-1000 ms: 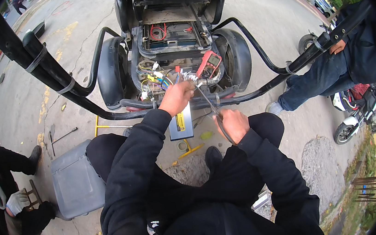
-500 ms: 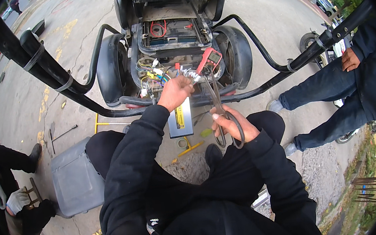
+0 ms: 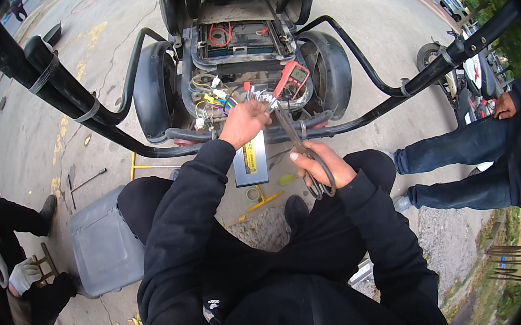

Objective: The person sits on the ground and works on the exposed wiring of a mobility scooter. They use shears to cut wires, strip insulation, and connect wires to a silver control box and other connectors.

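Note:
Large dark metal scissors (image 3: 288, 125) are in my right hand (image 3: 330, 166), its fingers through and around the handle loops. The blades point up and away, with their tips among the wires (image 3: 260, 93) next to my left hand. My left hand (image 3: 244, 124) is closed in a pinch at the wire bundle; thin wire ends seem to be between the fingertips, partly hidden. Just behind the scissor tips, a red multimeter (image 3: 293, 80) leans on the vehicle frame. Under my left hand is a silver box (image 3: 252, 175) with a yellow label.
The vehicle's black tube frame (image 3: 163, 153) curves around the work area. A grey plastic panel (image 3: 103, 244) lies at left near a gloved person (image 3: 24, 277). Another person (image 3: 465, 155) stands at right. A tape roll (image 3: 252, 195) and yellow-handled tool (image 3: 265, 202) are on the ground.
The scissor handles have come closer together, and the blades have shifted slightly toward the left hand. My left hand remains at the wires. The person at right has shifted.

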`<state>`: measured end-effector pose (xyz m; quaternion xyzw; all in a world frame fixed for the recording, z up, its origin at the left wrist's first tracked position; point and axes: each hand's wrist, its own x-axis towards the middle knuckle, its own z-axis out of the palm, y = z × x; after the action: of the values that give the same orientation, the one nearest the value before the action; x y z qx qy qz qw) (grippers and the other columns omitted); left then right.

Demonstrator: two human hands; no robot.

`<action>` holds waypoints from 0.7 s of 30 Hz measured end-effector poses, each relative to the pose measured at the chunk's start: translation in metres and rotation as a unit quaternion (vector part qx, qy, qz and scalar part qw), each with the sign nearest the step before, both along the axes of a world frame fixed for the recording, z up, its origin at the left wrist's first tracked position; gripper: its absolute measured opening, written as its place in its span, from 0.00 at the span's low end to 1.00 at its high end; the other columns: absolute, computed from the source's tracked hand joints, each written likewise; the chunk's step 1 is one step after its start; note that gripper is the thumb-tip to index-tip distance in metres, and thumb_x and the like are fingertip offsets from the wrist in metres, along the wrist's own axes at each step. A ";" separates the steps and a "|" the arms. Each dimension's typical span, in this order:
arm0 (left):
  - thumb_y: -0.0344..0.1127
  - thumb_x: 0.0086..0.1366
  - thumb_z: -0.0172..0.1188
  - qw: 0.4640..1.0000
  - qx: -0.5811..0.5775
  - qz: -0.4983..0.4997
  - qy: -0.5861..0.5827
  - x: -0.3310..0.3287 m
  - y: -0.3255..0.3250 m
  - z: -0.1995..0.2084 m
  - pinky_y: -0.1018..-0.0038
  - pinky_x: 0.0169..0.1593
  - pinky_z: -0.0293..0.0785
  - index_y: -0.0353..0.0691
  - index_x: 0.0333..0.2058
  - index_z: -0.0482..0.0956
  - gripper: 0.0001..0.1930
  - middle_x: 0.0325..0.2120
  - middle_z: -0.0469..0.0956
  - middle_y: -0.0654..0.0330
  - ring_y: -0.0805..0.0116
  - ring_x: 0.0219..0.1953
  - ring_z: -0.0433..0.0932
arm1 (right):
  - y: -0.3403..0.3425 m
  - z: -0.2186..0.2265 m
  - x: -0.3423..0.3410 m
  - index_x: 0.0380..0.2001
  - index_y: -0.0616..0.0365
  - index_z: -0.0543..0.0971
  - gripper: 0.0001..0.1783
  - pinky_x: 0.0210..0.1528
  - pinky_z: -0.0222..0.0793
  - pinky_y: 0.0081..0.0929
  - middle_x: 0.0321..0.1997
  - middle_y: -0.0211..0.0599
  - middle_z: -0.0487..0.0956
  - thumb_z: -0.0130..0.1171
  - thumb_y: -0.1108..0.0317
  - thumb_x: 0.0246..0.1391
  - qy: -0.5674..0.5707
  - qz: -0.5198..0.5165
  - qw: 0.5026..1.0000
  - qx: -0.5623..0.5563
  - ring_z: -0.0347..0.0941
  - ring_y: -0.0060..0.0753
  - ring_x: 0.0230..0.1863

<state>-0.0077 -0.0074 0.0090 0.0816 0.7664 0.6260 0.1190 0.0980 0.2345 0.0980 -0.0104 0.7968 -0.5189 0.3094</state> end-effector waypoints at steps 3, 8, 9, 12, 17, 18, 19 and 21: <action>0.31 0.70 0.63 1.000 0.003 0.004 -0.003 0.000 0.000 0.001 0.71 0.45 0.85 0.29 0.41 0.84 0.09 0.35 0.91 0.53 0.70 0.34 0.89 | 0.001 0.001 0.002 0.55 0.63 0.78 0.22 0.28 0.71 0.23 0.30 0.31 0.79 0.61 0.53 0.76 0.002 0.009 1.000 0.014 0.77 0.21 0.24; 0.31 0.70 0.63 1.000 -0.002 0.005 -0.009 0.001 0.001 0.001 0.71 0.45 0.85 0.29 0.42 0.84 0.09 0.35 0.91 0.54 0.71 0.35 0.88 | 0.002 -0.002 0.002 0.55 0.63 0.78 0.23 0.29 0.72 0.23 0.29 0.31 0.80 0.61 0.52 0.76 0.006 0.010 0.999 0.035 0.77 0.22 0.24; 0.31 0.70 0.63 1.000 0.002 0.004 -0.010 0.001 0.001 0.000 0.72 0.45 0.85 0.29 0.42 0.84 0.09 0.34 0.91 0.54 0.71 0.35 0.88 | 0.002 -0.002 0.000 0.55 0.63 0.78 0.23 0.29 0.72 0.23 0.29 0.31 0.80 0.60 0.51 0.76 0.007 0.010 0.999 0.037 0.77 0.22 0.23; 0.31 0.71 0.63 1.000 0.000 0.006 0.000 0.001 0.002 -0.003 0.72 0.44 0.84 0.29 0.42 0.84 0.09 0.34 0.91 0.54 0.71 0.35 0.88 | 0.002 -0.003 -0.002 0.55 0.64 0.78 0.23 0.29 0.72 0.24 0.29 0.31 0.79 0.60 0.51 0.76 0.011 0.016 0.999 0.045 0.76 0.22 0.23; 0.30 0.72 0.63 1.000 0.005 0.000 -0.001 -0.003 0.002 -0.009 0.71 0.43 0.84 0.28 0.42 0.84 0.09 0.34 0.90 0.53 0.71 0.35 0.87 | 0.001 0.003 -0.001 0.53 0.65 0.79 0.23 0.28 0.72 0.24 0.28 0.31 0.79 0.60 0.53 0.75 0.029 0.031 0.997 0.067 0.76 0.22 0.22; 0.30 0.72 0.63 1.000 0.002 -0.001 0.002 -0.003 0.001 -0.010 0.71 0.43 0.84 0.28 0.42 0.84 0.09 0.34 0.90 0.53 0.71 0.35 0.87 | 0.001 0.005 0.000 0.53 0.66 0.79 0.23 0.28 0.72 0.24 0.28 0.31 0.79 0.60 0.53 0.75 0.031 0.031 0.997 0.066 0.76 0.22 0.22; 0.30 0.72 0.63 1.000 -0.008 -0.001 -0.001 -0.004 0.001 -0.011 0.71 0.43 0.84 0.28 0.42 0.84 0.09 0.34 0.90 0.53 0.71 0.35 0.87 | 0.001 0.007 0.001 0.53 0.66 0.79 0.23 0.27 0.72 0.24 0.28 0.31 0.79 0.61 0.53 0.75 0.034 0.031 0.996 0.077 0.76 0.22 0.22; 0.31 0.73 0.63 1.000 -0.015 -0.005 0.007 -0.004 0.001 -0.011 0.71 0.43 0.84 0.28 0.42 0.84 0.09 0.34 0.90 0.53 0.71 0.35 0.87 | 0.001 0.009 0.003 0.53 0.66 0.79 0.23 0.27 0.72 0.24 0.28 0.31 0.79 0.61 0.53 0.75 0.029 0.018 0.997 0.064 0.76 0.22 0.22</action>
<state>-0.0120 -0.0065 -0.0022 0.0884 0.7759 0.6135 0.1176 0.1007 0.2351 0.1066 -0.0200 0.8369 -0.4603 0.2956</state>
